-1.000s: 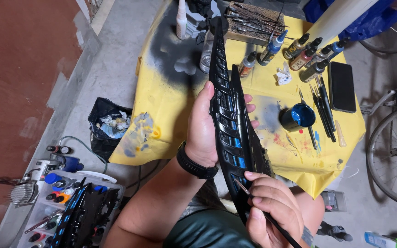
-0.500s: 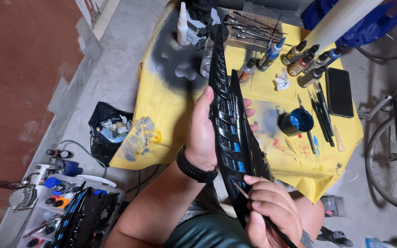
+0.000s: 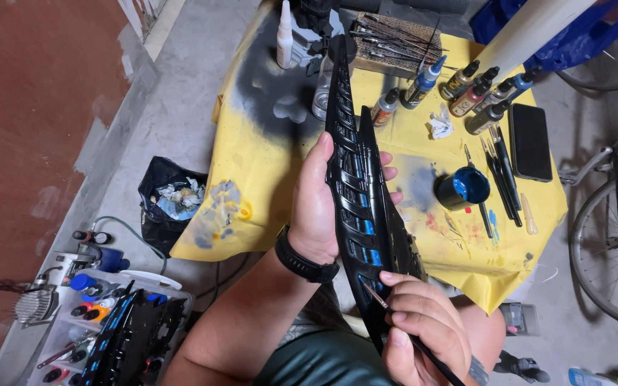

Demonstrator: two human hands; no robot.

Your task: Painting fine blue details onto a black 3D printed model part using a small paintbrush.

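My left hand (image 3: 315, 204) grips a long black slotted panel (image 3: 355, 179) from its left side, holding it upright over the yellow-covered table (image 3: 252, 171). Some slots near the panel's lower end are painted blue. My right hand (image 3: 423, 332) holds a thin paintbrush (image 3: 395, 314), with its tip touching the panel's lower part. A black band sits on my left wrist.
On the yellow cloth are a blue paint cup (image 3: 464, 187), several small paint bottles (image 3: 477, 93), spare brushes (image 3: 502, 179), a black phone (image 3: 531, 141) and a white bottle (image 3: 285, 36). A black bag of rubbish (image 3: 166, 204) and a tray of paints (image 3: 101, 322) lie at left. A bicycle wheel (image 3: 609, 250) stands at right.
The panel and my hands stay nearly as they were; the brush tip has shifted slightly along the lower slots. The view has shifted a little.
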